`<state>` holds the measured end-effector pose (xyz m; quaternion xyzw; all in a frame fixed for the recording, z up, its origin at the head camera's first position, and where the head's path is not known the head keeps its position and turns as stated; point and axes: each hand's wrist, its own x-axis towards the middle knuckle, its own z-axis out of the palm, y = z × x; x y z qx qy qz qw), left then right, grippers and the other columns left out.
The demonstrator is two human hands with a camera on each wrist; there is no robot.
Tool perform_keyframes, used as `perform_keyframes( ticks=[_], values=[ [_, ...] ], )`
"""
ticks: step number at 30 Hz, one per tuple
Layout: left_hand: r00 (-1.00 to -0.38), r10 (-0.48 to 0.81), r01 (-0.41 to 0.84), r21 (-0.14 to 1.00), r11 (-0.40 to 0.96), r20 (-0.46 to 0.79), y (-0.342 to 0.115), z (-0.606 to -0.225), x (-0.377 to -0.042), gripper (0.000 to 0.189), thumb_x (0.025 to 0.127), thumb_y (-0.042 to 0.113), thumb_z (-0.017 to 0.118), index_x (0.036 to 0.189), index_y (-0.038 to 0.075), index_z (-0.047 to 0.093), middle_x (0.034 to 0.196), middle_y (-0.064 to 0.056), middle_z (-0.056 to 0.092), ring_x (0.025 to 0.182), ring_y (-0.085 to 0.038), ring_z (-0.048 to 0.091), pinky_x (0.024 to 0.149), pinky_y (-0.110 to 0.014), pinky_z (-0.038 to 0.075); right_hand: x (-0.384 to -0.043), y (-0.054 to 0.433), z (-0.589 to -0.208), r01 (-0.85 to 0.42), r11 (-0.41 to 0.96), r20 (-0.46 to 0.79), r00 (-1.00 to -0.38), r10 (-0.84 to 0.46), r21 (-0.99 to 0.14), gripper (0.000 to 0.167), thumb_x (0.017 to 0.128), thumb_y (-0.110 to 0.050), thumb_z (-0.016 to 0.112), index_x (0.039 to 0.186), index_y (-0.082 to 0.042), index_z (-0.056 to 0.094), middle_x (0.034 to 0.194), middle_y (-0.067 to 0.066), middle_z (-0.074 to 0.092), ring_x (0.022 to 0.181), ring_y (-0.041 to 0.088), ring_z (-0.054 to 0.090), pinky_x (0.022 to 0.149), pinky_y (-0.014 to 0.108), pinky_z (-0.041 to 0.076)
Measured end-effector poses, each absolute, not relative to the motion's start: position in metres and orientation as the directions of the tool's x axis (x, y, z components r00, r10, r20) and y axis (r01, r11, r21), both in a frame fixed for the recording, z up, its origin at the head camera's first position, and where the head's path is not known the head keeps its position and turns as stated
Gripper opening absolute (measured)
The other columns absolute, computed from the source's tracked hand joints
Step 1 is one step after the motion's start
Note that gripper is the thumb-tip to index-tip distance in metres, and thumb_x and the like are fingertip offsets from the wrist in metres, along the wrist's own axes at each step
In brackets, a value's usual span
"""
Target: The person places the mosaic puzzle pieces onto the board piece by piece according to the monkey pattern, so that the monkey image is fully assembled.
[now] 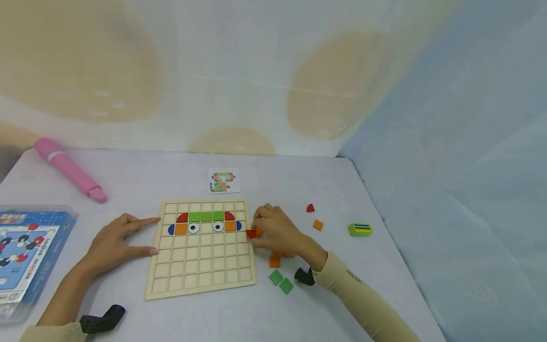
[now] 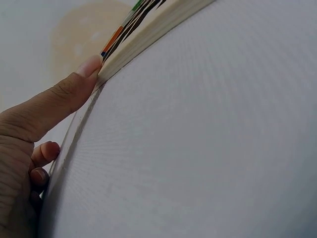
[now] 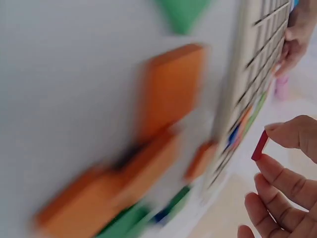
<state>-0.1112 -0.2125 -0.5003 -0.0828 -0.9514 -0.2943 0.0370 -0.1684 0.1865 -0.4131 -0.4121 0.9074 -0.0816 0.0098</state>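
Note:
A wooden grid board [image 1: 192,266] lies flat on the table. Its upper rows hold green squares, red quarter-rounds, orange squares, blue pieces and two eye tiles [image 1: 193,228]. With thumb and index finger extended, my left hand [image 1: 113,240] touches the board's left edge; the left wrist view has its thumb [image 2: 64,96] against the rim. Beside the right edge, my right hand [image 1: 278,230] pinches a small red quarter-round piece [image 3: 260,145] between thumb and index finger. Close by is an orange piece [image 1: 259,232]. More orange squares [image 1: 275,261] lie partly hidden beneath that hand.
A pattern card [image 1: 224,180] lies behind the board. On the right are two green squares [image 1: 286,286], a red piece [image 1: 310,208], an orange square [image 1: 318,224] and stacked green pieces [image 1: 360,230]. A pink rolled object [image 1: 70,171] and a boxed set [image 1: 30,259] lie left.

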Motion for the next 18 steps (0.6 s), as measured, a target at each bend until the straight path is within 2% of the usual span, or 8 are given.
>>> perform_keyframes(
  ticks=[5, 9, 18],
  values=[
    [-0.982, 0.14, 0.188, 0.554, 0.811, 0.129, -0.211, -0.501, -0.112, 0.081, 0.066, 0.055, 0.087, 0.135, 0.02, 0.063, 0.095, -0.003, 0.049, 0.078, -0.017, 0.038, 0.068, -0.033, 0.028, -0.168, 0.141, -0.405, -0.803, 0.582, 0.006, -0.587, -0.809, -0.125, 0.023, 0.086, -0.033, 0.075, 0.097, -0.014, 0.075, 0.109, -0.002, 0.06, 0.106, 0.015, 0.049, 0.092, 0.033, 0.041],
    [-0.981, 0.146, 0.192, 0.559, 0.807, 0.125, -0.208, -0.501, -0.114, 0.081, 0.066, 0.056, 0.086, 0.135, 0.021, 0.063, 0.095, -0.004, 0.05, 0.078, -0.017, 0.039, 0.068, -0.034, 0.028, -0.168, 0.109, -0.406, -0.826, 0.558, -0.021, -0.558, -0.83, -0.084, 0.026, 0.087, -0.038, 0.075, 0.101, -0.017, 0.075, 0.112, -0.004, 0.06, 0.107, 0.013, 0.05, 0.092, 0.031, 0.041],
    [-0.976, 0.165, 0.216, 0.578, 0.787, 0.141, -0.201, -0.501, -0.115, 0.078, 0.067, 0.055, 0.086, 0.135, 0.024, 0.063, 0.092, -0.001, 0.049, 0.074, -0.015, 0.037, 0.066, -0.03, 0.027, -0.168, 0.059, -0.421, -0.84, 0.542, -0.107, -0.537, -0.837, -0.028, 0.022, 0.091, -0.04, 0.069, 0.103, -0.023, 0.075, 0.114, -0.008, 0.059, 0.108, 0.01, 0.047, 0.09, 0.024, 0.038]
  ],
)
